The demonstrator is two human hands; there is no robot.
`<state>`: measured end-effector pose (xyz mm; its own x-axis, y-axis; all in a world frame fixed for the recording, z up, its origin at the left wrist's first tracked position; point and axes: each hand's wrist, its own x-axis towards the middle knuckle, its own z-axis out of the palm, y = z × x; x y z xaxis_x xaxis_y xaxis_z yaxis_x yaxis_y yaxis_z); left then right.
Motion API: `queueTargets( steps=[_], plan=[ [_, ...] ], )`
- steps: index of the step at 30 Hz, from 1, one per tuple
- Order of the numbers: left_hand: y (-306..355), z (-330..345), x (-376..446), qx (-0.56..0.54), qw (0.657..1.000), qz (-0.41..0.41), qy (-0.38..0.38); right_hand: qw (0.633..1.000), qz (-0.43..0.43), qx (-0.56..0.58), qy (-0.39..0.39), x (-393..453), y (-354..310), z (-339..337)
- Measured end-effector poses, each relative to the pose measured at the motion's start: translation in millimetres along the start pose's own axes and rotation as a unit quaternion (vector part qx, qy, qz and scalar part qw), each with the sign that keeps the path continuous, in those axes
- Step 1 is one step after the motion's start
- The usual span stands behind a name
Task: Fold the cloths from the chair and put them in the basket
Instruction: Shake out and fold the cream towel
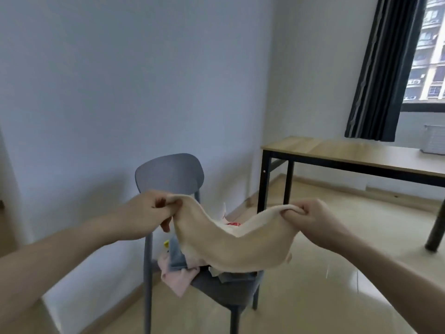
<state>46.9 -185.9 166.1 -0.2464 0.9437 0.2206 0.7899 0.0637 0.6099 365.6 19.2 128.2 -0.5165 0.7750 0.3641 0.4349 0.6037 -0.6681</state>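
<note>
Both hands, left hand (154, 210) and right hand (310, 216), are pinching opposite ends of a cream cloth (231, 249) that sags between them. Its low edge hangs right over the cloth pile (183, 268) on the chair (168, 174) below, so it could snag there, or a bunched corner slips and the fold goes crooked.

Cream cloth (231, 247) sagging; others — perhaps crumpled — on chair (168, 173)

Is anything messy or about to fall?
Yes. A pink cloth hangs over the front edge of the chair seat, part of an unfolded heap. Both hands, left and right, hold a cream cloth above it.
</note>
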Motion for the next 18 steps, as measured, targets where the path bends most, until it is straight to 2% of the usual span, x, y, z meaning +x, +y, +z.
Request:
queueTargets(
  steps=[3,6,13,18],
  plan=[
    [-35.2,17.6,-33.2,0.063,0.991,-0.042,-0.109,0.994,0.033,0.017,-0.100,-39.3,24.6,27.1],
    [-64.0,36.2,-49.7,0.062,0.990,-0.048,-0.117,0.989,0.067,-0.004,-0.131,-60.8,43.5,44.8],
    [-83.3,69.1,-33.5,-0.054,0.991,-0.094,-0.075,0.987,0.140,0.052,-0.056,-71.7,69.5,57.4],
    [-73.3,94.5,5.0,-0.052,0.994,-0.094,0.025,0.987,0.144,0.068,0.020,-56.7,84.6,56.3]
  ],
)
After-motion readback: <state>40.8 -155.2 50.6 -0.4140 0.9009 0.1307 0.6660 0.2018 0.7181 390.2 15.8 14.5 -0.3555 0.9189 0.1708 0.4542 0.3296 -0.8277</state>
